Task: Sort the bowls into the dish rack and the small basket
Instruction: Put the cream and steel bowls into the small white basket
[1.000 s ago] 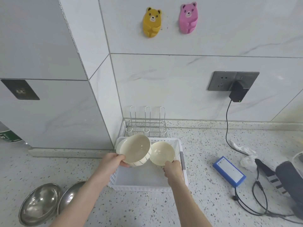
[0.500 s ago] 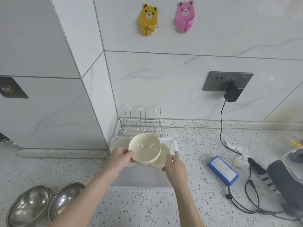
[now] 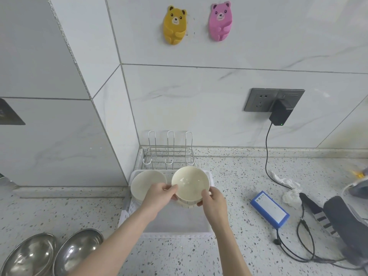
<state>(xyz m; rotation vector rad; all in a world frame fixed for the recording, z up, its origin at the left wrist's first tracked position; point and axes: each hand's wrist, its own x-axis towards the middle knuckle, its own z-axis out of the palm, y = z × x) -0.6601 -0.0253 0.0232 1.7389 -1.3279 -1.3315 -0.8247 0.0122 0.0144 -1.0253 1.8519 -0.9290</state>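
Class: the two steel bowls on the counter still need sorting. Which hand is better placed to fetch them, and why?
Left. The steel bowls lie at the near left, on the left hand's side; the right hand would have to cross over the basket.

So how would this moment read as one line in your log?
both hands hold cream bowl over white basket | second cream bowl leans inside | wire rack empty | two steel bowls wait

- Wall (image 3: 199,96): pale marble-look tiles, thin grout lines, evenly lit.
- Grey socket plate (image 3: 273,100) on the wall; black adapter (image 3: 280,114) plugged in, green indicator on.
- Up-left of socket: yellow bear holder (image 3: 175,25), pink bear holder (image 3: 220,21).
- Below socket: speckled terrazzo surface (image 3: 239,176).
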